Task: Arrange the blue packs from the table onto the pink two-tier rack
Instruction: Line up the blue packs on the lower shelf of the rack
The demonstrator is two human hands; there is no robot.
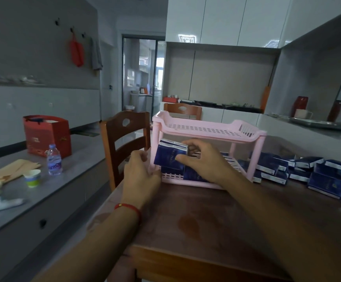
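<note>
Pack in hand: a blue pack stands upright, long axis near vertical, at the left front corner of the lower tier of the pink two-tier rack, on top of other blue packs already lying on that tier. It sits directly ahead of both hands and between them, the right one in closer contact. The right hand reaches in from the front, thumb and fingers curled round the pack's right edge. The left hand rests at the rack's left front post, fingers bent around the post and the pack's left side; whether it grips the pack or only steadies the frame cannot be told. The top tier is bare. Off to the right, well apart on the wooden table, lies the pile of loose blue packs.
</note>
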